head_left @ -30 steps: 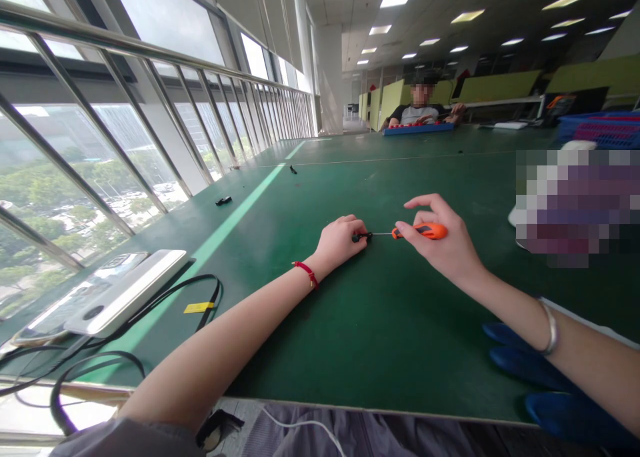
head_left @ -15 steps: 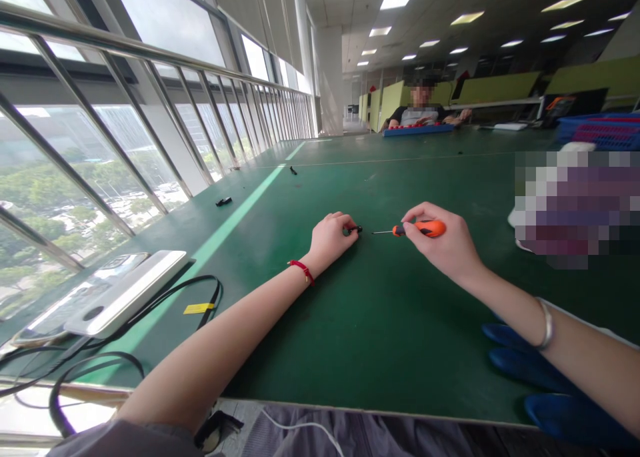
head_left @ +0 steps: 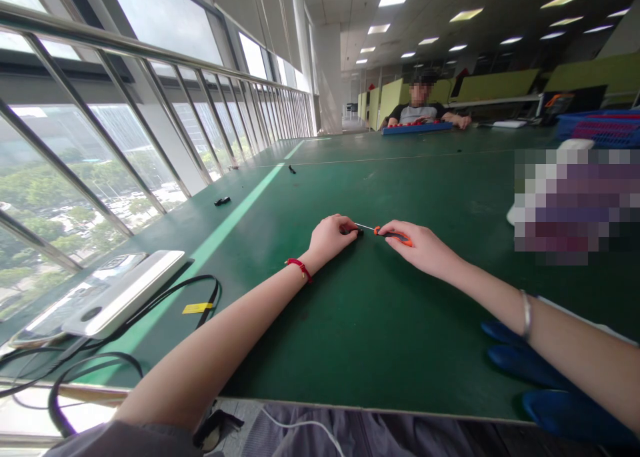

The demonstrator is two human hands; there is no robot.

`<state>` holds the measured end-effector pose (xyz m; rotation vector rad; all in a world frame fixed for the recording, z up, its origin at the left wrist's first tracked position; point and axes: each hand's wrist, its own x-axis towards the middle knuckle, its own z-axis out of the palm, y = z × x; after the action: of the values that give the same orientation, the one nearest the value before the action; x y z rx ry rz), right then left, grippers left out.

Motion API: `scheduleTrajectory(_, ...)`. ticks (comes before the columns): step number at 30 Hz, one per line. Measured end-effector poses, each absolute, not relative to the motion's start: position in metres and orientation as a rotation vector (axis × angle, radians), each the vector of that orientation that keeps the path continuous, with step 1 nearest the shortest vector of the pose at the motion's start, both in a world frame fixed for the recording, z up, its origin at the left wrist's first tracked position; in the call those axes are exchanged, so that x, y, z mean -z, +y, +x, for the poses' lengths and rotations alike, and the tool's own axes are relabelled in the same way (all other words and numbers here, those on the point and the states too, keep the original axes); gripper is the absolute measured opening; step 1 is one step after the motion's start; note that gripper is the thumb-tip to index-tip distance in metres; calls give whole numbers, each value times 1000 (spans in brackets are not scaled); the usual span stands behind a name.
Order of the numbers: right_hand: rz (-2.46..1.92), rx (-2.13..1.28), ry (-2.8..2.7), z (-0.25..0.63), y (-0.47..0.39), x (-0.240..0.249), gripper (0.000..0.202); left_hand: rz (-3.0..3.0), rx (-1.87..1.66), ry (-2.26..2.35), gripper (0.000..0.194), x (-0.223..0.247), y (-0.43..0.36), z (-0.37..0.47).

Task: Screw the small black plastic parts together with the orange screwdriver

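Observation:
Between the fingertips of my left hand [head_left: 332, 234] is a small black part [head_left: 359, 233], pinched low over the green tabletop [head_left: 320, 337]. The fingers cover most of it, so its kind does not show. My right hand [head_left: 419, 245] is wrapped round the orange and black handle of a screwdriver [head_left: 395, 235]. The thin metal shaft points left, and its tip is at my left fingertips, just above the black part. Whether the tip touches the part I cannot tell.
Black pieces [head_left: 223, 201] lie at the table's left. A white power bank [head_left: 125, 295] and black cables [head_left: 205, 280] are near left. Blue gloves [head_left: 555, 403] lie under my right forearm. Across the table sits a person [head_left: 420, 113] behind a blue tray [head_left: 417, 129]; a blue basket [head_left: 595, 127] stands far right.
My right hand has moved left with the screwdriver, bringing the tip up to the left fingertips. The handle now tilts down to the right. My left hand stays nearly in place, pinching the black part.

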<state>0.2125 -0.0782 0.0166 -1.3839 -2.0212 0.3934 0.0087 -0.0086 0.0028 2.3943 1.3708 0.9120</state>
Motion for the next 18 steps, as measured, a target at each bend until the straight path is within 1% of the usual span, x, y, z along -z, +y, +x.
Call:
scheduleTrajectory(7,-1529,-370,-2099,212,-78,-17,30,2341,-895,1322,15,-3,-7,9)
scheduleTrajectory(18,-1609,-362,-2106,210,-80,-20,26,2283,-912,1288,17,-2,-5,7)
